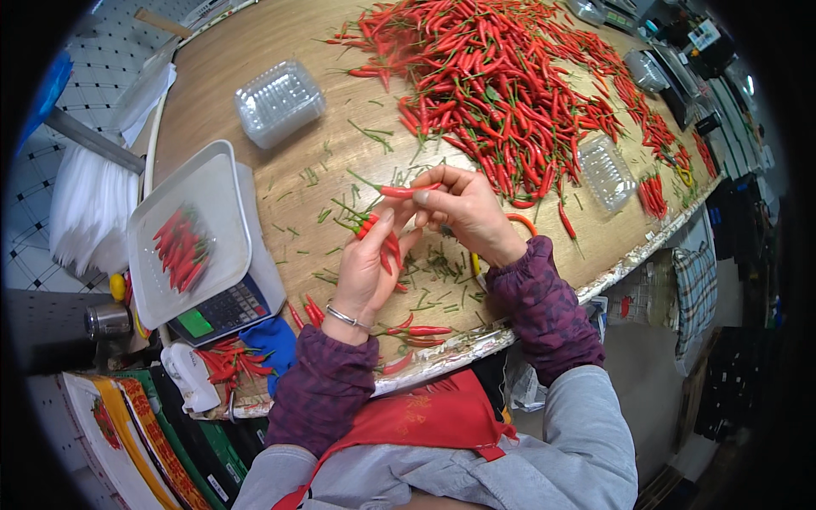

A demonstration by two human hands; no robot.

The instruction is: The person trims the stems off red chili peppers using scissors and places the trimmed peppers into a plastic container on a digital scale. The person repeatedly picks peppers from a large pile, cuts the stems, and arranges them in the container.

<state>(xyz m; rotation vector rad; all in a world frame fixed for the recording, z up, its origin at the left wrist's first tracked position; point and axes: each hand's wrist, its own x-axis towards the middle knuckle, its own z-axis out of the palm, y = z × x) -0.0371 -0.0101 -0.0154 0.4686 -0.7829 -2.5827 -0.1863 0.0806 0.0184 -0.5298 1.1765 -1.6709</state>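
Note:
My left hand (pixel 365 274) holds a small bunch of red chili peppers (pixel 390 250), their green stems pointing up and to the left. Between the thumb and fingers of my right hand (pixel 460 207) is a single red chili (pixel 408 190), lying level just above that bunch. Its long green stem points left. Beyond my hands spreads a large heap of red chilies (pixel 497 95). Cut green stem pieces (pixel 440 264) litter the wooden table top under and around my hands. Scissors with orange and yellow handles (pixel 524 222) lie partly hidden beneath my right hand and wrist.
Left of my hands stands a digital scale (pixel 220 309), chilies (pixel 183 248) on its pan. A stack of clear plastic trays (pixel 280 102) sits behind it. Another clear tray (pixel 607 172) lies right of the heap. Loose chilies (pixel 417 331) lie by the table's worn front edge (pixel 446 364).

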